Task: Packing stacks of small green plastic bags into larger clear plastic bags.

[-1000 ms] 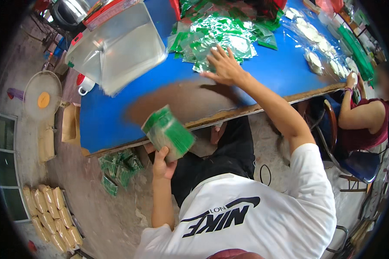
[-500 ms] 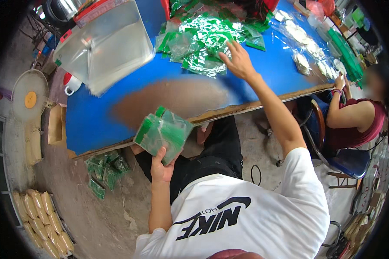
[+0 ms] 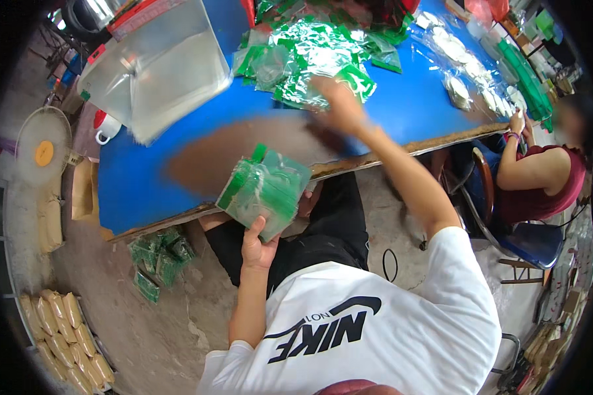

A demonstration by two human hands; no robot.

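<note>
My left hand (image 3: 259,250) is closed on a stack of small clear plastic bags with green edges (image 3: 263,191), its thumb lying on top. The stack is held just off the table's front edge, above my lap. My right hand (image 3: 339,108) is over the table at the near side of a loose pile of similar green and clear bags (image 3: 310,49). Motion smears its fingers, so their grip cannot be made out. Right beside it, one green-edged bag (image 3: 358,81) lies at the pile's near right side.
On the blue table (image 3: 138,191) lie large clear plastic sheets (image 3: 178,85), a white mug with a red lid (image 3: 107,126) and a row of white packed pieces (image 3: 464,59). A co-worker (image 3: 540,171) sits at right. Green packets (image 3: 161,257) and tan-filled bags (image 3: 62,336) lie on the floor.
My right hand has drawn back toward me and to the left, down to the pile's near edge. The left hand and its stack of bags have shifted slightly right and up.
</note>
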